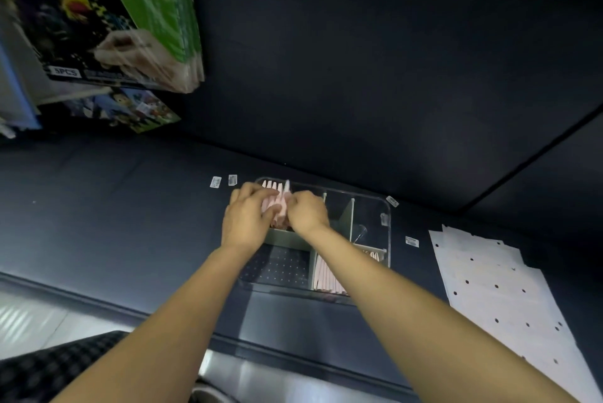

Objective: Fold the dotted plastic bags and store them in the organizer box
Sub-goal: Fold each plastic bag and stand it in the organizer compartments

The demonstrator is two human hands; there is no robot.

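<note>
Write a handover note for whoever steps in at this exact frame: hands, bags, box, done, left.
Left hand and right hand: both grip folded pink bags, tucking them into the far-left compartment of the clear organizer box.
Done: folded bags also stand in the near-right compartment.
Left: a stack of flat dotted plastic bags lies right of the box, unfolded. Seat the current bundle, then fold and store those. The far-right compartments look free.
</note>
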